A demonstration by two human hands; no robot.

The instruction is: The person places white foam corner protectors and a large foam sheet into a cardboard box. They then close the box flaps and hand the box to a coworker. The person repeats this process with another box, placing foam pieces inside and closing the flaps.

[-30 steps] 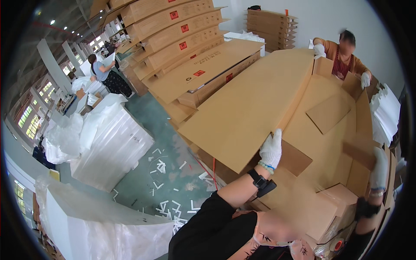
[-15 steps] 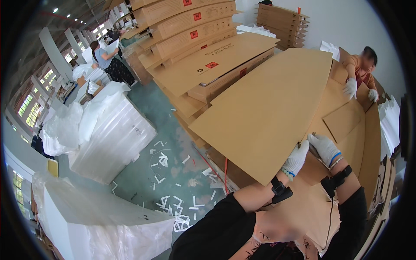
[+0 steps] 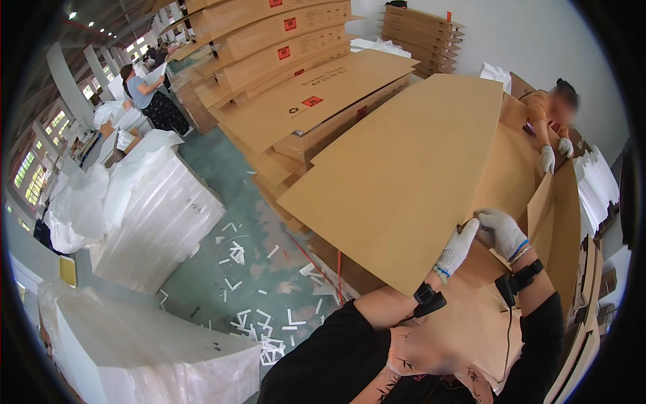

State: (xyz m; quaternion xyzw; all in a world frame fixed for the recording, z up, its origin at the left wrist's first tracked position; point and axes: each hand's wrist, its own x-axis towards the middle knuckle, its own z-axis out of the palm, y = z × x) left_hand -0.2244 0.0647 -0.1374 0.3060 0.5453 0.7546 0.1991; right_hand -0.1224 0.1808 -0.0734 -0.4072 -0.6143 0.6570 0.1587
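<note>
A big brown cardboard carton lies open before me, its broad flap [image 3: 397,175] folded out to the left. My left hand [image 3: 459,246], in a white knitted glove, grips the flap's edge near its inner corner. Just to the right, my gloved right hand [image 3: 501,232] has its fingers bent over the carton's cardboard at the same corner. The two hands nearly meet, and some fingertips are hidden. Across the carton, a co-worker's two gloved hands [image 3: 548,159] hold a cardboard panel [image 3: 538,209] tilted against the carton's right wall [image 3: 570,229].
Printed cartons [image 3: 269,60] are stacked high beyond the flap. Plastic-wrapped white bundles [image 3: 158,222] stand at left, with another [image 3: 161,350] nearer. White scraps [image 3: 262,337] litter the green floor [image 3: 222,182]. Another person [image 3: 155,101] stands farther back.
The co-worker has bent forward and brought both hands to the carton's right side. The loose panel now tilts up there. My hands stay at the flap corner while the view shifts slightly right.
</note>
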